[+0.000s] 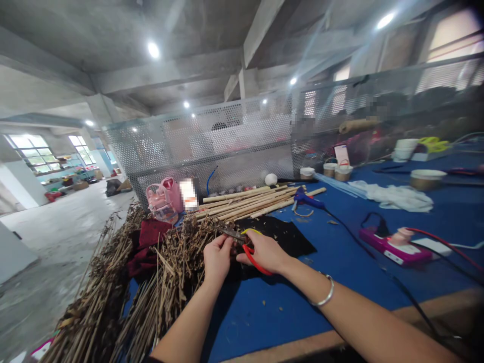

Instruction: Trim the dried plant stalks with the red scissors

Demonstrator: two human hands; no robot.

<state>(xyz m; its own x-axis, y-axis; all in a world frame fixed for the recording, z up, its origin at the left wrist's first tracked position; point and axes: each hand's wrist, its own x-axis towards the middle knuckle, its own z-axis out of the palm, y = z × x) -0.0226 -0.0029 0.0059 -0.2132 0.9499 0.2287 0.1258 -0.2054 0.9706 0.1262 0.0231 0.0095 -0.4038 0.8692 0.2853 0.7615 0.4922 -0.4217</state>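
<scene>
My right hand [264,251] is wrapped round pruning shears [257,261] with one red and one yellow handle. The grey metal blades point left, toward the fingertips of my left hand [218,256]. My left thumb and fingers are pinched together on a bit of dried plant, mostly hidden by the fingers and the blades. Just behind and left of that hand lies a heap of dried brown plants [176,257], their long stems running down toward me. Under my hands and to the right, a black cloth [291,239] carries small scraps.
Pale wooden sticks [260,199] lie behind the cloth, near a blue glue gun [308,199] with a trailing cable. A magenta power strip [397,247] stands at the right. Perforated metal panels [227,141] border the back of the blue table [264,322]. A pink bag [170,194] stands back left.
</scene>
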